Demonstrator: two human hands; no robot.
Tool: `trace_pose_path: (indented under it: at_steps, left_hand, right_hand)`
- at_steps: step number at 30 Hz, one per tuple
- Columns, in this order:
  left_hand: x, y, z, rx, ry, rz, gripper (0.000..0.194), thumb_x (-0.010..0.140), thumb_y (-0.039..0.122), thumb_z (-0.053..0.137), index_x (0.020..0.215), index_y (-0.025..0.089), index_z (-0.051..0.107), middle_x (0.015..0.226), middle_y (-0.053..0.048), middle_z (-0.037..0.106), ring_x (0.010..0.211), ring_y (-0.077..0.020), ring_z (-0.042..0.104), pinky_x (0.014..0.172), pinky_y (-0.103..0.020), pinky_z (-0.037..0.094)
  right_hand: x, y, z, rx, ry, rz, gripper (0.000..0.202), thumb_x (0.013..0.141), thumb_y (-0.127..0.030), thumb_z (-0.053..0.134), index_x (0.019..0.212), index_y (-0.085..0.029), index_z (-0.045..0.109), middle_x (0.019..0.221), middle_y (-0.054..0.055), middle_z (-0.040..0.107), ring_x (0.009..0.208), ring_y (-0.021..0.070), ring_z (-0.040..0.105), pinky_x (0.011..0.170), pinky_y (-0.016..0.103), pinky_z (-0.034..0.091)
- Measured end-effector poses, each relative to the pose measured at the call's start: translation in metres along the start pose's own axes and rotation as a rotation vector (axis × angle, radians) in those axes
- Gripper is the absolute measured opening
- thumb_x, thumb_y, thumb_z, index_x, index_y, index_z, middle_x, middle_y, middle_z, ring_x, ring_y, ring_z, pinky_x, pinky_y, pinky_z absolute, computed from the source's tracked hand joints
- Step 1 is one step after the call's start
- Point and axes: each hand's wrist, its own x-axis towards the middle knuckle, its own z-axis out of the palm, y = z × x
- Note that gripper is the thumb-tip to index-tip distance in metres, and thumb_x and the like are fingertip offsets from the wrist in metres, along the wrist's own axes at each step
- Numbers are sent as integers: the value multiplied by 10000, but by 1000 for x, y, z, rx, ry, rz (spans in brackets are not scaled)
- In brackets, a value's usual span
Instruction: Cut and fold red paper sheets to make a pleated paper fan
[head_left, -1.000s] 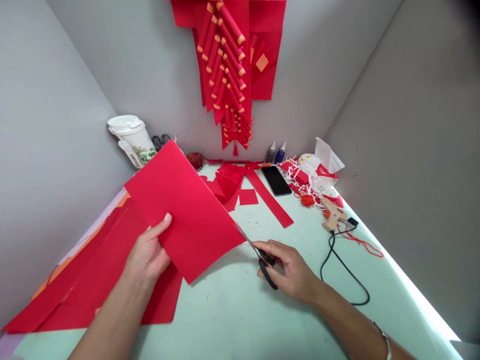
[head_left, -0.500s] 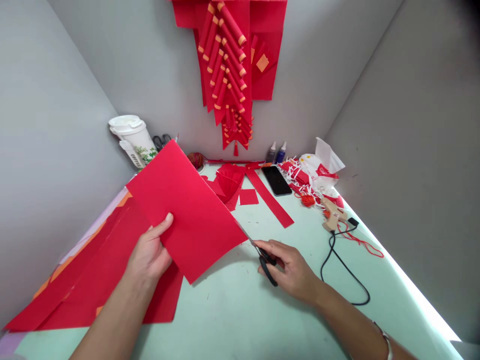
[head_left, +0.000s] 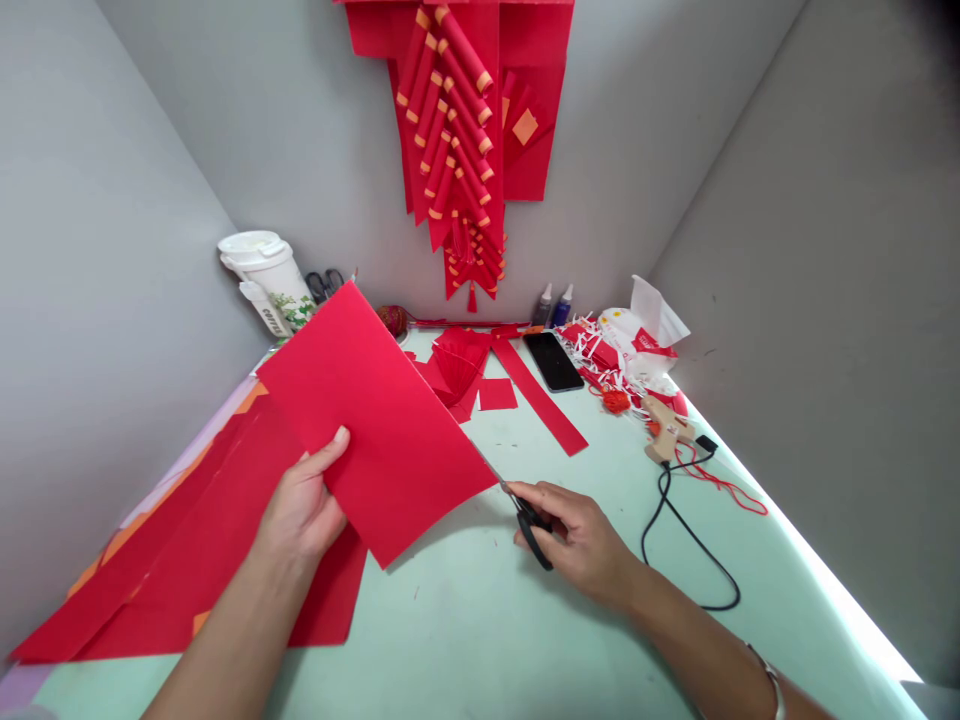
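My left hand (head_left: 304, 500) grips a large sheet of red paper (head_left: 382, 430) by its lower left edge, thumb on top and fingers underneath. The sheet is held tilted above the table. In my right hand (head_left: 577, 535) is a pair of black-handled scissors (head_left: 534, 535), fingers in the loops. Their blades meet the sheet at its right corner and lie along its upper right edge; part of the blades is hidden by the paper. Beneath my left forearm, more red paper (head_left: 202, 540) with orange pieces lies on the table.
A smartphone (head_left: 553, 361), a red strip (head_left: 540, 398) and a folded red paper fan (head_left: 459, 365) lie farther back. To the right are a glue gun (head_left: 664, 430) with a black cord and a heap of paper scraps (head_left: 600, 350). A white bucket (head_left: 266, 275) stands back left.
The red sheet and my left hand have shifted slightly to the right. My right hand with the scissors has barely moved, its handles a little closer together.
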Motion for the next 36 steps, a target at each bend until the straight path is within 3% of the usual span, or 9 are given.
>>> trace_pose_path:
  at_steps: [8,19,28,36]
  left_hand:
    - [2,-1,-3,6,-1,0,283,816,36,624,1064,151,698,979,-91,766,828,-243,743,787,-384,630]
    - [1,-3,1,23,3,0,251,831,35,602,1033,148,697,943,-95,765,819,-237,744,789,-376,626]
    - [-1,-2,2,18,-5,0,254,832,37,603,1042,146,694,948,-89,765,816,-227,744,822,-368,616]
    - [-2,-3,2,8,5,-9,295,825,45,625,1094,154,676,949,-96,767,863,-258,744,842,-392,609]
  right_hand:
    - [2,-8,-3,-85,12,-9,461,782,-156,663,1233,-248,635,791,-17,562,663,108,508,652,219,466]
    - [1,-3,-2,-76,19,-15,525,784,-84,591,1264,-297,615,794,-20,566,687,115,529,668,227,475]
    - [0,-1,-1,-16,1,-6,577,792,-33,516,1298,-300,591,857,-2,624,740,120,645,692,236,486]
    - [1,-10,-3,-112,10,-9,453,789,-164,639,1233,-253,627,804,-1,562,672,128,514,659,250,478]
